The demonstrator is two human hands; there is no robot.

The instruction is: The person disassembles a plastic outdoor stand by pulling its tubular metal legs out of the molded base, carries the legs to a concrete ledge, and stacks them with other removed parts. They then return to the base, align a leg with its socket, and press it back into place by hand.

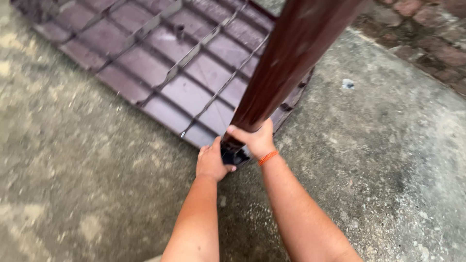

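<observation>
A dark brown ribbed plastic tabletop [165,63] lies upside down on the concrete floor, its grid of ribs facing up. A long brown plastic leg [286,58] rises from its near corner toward the camera. My right hand [255,139], with an orange thread band on the wrist, wraps around the leg's lower end. My left hand [211,162] presses against the dark corner socket [235,156] at the base of the leg, thumb up along it. The joint itself is mostly hidden by my hands.
Rough grey concrete floor [383,160] spreads all around. A brick wall or edging [427,34] runs along the top right. A small pale scrap [347,84] lies on the floor right of the tabletop.
</observation>
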